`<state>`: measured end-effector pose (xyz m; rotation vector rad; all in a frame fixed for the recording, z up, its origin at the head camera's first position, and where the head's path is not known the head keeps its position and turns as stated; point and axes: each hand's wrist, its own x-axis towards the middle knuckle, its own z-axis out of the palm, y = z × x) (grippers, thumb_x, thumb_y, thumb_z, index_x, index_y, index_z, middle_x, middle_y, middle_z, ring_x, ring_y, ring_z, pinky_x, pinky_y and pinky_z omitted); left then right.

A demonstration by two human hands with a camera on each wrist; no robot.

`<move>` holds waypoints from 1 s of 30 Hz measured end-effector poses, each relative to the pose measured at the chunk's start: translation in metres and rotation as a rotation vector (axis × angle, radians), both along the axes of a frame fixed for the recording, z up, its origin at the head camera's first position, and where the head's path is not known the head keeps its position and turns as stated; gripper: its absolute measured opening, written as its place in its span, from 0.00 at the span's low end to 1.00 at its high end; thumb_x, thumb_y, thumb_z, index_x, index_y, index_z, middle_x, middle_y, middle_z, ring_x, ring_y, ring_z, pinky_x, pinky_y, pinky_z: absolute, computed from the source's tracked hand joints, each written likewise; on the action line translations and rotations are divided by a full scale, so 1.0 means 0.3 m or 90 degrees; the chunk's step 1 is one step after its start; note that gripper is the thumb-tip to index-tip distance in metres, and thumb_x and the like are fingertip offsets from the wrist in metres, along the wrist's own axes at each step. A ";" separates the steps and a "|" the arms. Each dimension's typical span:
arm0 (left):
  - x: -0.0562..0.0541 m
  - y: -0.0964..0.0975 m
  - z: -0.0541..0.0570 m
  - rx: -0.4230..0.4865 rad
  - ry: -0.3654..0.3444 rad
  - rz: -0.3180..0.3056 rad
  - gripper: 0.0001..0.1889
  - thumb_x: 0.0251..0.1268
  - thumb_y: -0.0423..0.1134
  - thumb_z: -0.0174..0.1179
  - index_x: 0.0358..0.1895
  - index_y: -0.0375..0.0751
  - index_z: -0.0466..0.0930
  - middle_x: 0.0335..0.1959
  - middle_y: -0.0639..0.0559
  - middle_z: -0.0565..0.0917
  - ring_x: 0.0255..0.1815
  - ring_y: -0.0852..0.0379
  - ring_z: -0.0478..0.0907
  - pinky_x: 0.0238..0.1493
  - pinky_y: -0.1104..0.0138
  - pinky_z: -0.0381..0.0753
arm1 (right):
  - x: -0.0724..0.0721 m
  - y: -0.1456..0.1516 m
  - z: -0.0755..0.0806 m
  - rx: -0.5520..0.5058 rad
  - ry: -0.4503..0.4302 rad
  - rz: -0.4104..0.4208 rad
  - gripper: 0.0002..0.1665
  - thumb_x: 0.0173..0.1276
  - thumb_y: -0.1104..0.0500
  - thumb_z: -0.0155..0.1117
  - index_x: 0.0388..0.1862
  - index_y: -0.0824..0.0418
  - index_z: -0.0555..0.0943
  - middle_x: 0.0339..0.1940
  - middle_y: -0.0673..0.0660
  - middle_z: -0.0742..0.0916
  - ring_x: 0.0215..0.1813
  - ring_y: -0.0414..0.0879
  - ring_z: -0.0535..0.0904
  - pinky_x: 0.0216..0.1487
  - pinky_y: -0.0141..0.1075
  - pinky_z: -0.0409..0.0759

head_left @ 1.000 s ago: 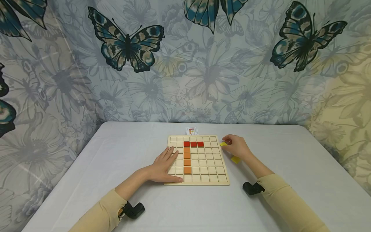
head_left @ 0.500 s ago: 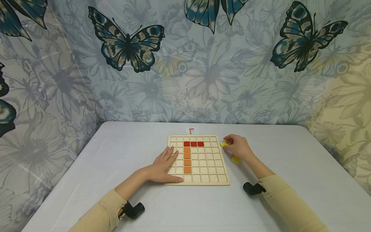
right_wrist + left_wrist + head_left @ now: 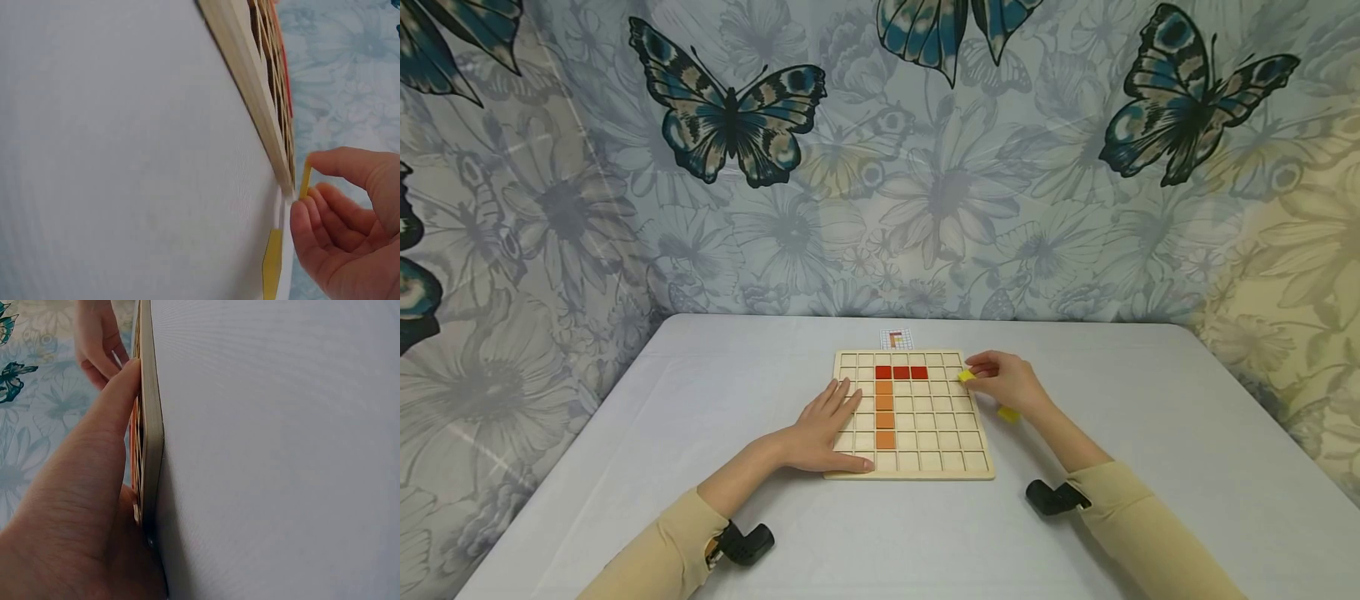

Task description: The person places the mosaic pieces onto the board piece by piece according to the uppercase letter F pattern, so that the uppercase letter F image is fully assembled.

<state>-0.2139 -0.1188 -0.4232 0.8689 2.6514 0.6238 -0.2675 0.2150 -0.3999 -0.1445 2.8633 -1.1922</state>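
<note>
A wooden grid board (image 3: 936, 442) lies on the table, with three red tiles (image 3: 901, 372) in a row and several orange tiles (image 3: 885, 420) in a column below the leftmost one. My left hand (image 3: 823, 429) rests on the board's left side, fingers spread and thumb along the front edge. At the board's right edge my right hand (image 3: 1011, 383) pinches a yellow tile (image 3: 305, 180) between thumb and fingertips, raised off the table. Another yellow tile (image 3: 271, 265) lies on the table right of the board, partly hidden by the right hand in the head view.
A small printed card (image 3: 897, 339) with a coloured grid pattern lies just behind the board. The white table (image 3: 715, 375) reaches back to a wall covering with flowers and butterflies. Black wrist cameras (image 3: 1051, 496) hang below both sleeves.
My right hand has lifted the pinched yellow tile and carried it a little left to the board's right edge. The left hand stays where it was.
</note>
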 end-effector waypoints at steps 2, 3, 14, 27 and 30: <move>0.000 0.000 0.000 0.001 0.000 0.000 0.58 0.57 0.68 0.60 0.79 0.40 0.38 0.79 0.41 0.31 0.78 0.44 0.23 0.72 0.43 0.36 | 0.005 -0.012 0.003 -0.004 -0.002 0.005 0.26 0.61 0.56 0.72 0.56 0.66 0.80 0.47 0.60 0.85 0.48 0.51 0.80 0.47 0.41 0.78; 0.000 0.000 0.000 0.002 -0.001 0.000 0.58 0.57 0.68 0.60 0.79 0.40 0.39 0.79 0.41 0.31 0.78 0.44 0.23 0.72 0.43 0.36 | 0.007 -0.017 0.005 -0.007 -0.003 0.008 0.26 0.61 0.56 0.72 0.56 0.66 0.80 0.47 0.60 0.85 0.48 0.51 0.80 0.47 0.41 0.78; 0.000 -0.001 0.000 0.006 0.001 -0.002 0.58 0.57 0.68 0.60 0.79 0.40 0.39 0.79 0.41 0.31 0.78 0.44 0.23 0.72 0.43 0.37 | 0.031 -0.086 0.011 -0.037 -0.009 0.039 0.25 0.59 0.56 0.75 0.54 0.64 0.82 0.44 0.56 0.86 0.45 0.48 0.80 0.46 0.39 0.77; 0.000 -0.001 0.001 0.002 -0.005 0.010 0.58 0.57 0.68 0.61 0.79 0.41 0.38 0.79 0.42 0.31 0.78 0.45 0.23 0.73 0.44 0.37 | 0.064 -0.158 0.007 -0.032 -0.005 0.101 0.22 0.57 0.61 0.75 0.51 0.64 0.82 0.39 0.52 0.85 0.41 0.45 0.79 0.45 0.38 0.77; -0.001 0.000 -0.002 0.003 -0.004 0.012 0.58 0.56 0.68 0.61 0.79 0.41 0.39 0.79 0.42 0.32 0.78 0.45 0.23 0.73 0.45 0.37 | 0.069 -0.176 0.006 -0.024 0.011 0.121 0.22 0.56 0.62 0.76 0.50 0.65 0.83 0.37 0.51 0.85 0.40 0.44 0.78 0.44 0.37 0.77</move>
